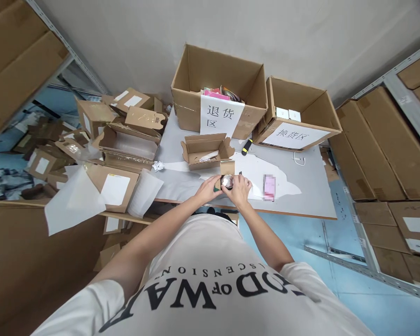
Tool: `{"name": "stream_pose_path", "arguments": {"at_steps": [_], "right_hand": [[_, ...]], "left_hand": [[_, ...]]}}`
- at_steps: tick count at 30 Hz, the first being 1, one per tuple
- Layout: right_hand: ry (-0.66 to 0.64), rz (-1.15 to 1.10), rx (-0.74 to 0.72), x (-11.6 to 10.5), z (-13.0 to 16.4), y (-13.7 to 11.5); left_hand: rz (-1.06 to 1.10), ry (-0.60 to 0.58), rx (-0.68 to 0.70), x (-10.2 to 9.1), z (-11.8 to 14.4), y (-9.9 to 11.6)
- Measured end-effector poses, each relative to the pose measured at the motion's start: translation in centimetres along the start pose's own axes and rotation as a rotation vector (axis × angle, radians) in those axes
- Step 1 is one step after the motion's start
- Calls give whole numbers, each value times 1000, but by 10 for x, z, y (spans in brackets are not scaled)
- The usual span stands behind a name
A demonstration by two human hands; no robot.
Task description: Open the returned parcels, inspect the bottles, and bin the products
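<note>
Shirt: white with black lettering, bottom of frame.
Hands: left hand and right hand together grip a small shiny round object at the table edge, frame centre.
Small box: open, just behind the hands, white item inside.
Left carton: top centre, colourful packets inside.
Right carton: small white boxes inside.
Pile: opened mailers, left.

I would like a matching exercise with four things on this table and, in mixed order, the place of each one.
Things:
1. shiny round object
2. small open carton
3. black and yellow tool
4. pink item

Places:
a. behind the hands, mid-table
b. flat on white paper, right of the hands
c. between both hands
d. in front of the right big box

Pairs: 1-c, 2-a, 3-d, 4-b
</note>
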State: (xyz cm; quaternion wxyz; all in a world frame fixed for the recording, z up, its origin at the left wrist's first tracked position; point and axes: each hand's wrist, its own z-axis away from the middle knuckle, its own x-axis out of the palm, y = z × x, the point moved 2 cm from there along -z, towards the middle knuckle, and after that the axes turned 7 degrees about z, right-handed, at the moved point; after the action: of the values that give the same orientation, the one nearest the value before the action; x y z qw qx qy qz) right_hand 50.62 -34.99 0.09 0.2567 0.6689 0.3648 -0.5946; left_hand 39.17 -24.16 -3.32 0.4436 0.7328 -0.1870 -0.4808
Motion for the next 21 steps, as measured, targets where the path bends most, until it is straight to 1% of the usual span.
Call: {"name": "stream_pose_path", "arguments": {"at_steps": [6, 10, 13, 15, 17, 19, 21], "right_hand": [[-141, 117, -13, -12, -7, -12], [-218, 80, 1, -9, -11, -14], [-241, 23, 14, -4, -11, -11], [-232, -40, -4, -2, -9, -7], [-195, -134, -53, -1, -4, -3], [-111, -229, -92, -1, 3, 4], [22, -292, -62, -2, 10, 13]], "left_hand": [[-13, -17, -13, 0, -1, 0], [-1, -27, 0, 0, -1, -2], [11, -33, 2, 0, 0, -4], [15, -21, 5, -1, 1, -5], [19, 1, 12, -2, 2, -5], [27, 18, 19, -3, 2, -5], [33, 26, 30, -5, 3, -4]]}}
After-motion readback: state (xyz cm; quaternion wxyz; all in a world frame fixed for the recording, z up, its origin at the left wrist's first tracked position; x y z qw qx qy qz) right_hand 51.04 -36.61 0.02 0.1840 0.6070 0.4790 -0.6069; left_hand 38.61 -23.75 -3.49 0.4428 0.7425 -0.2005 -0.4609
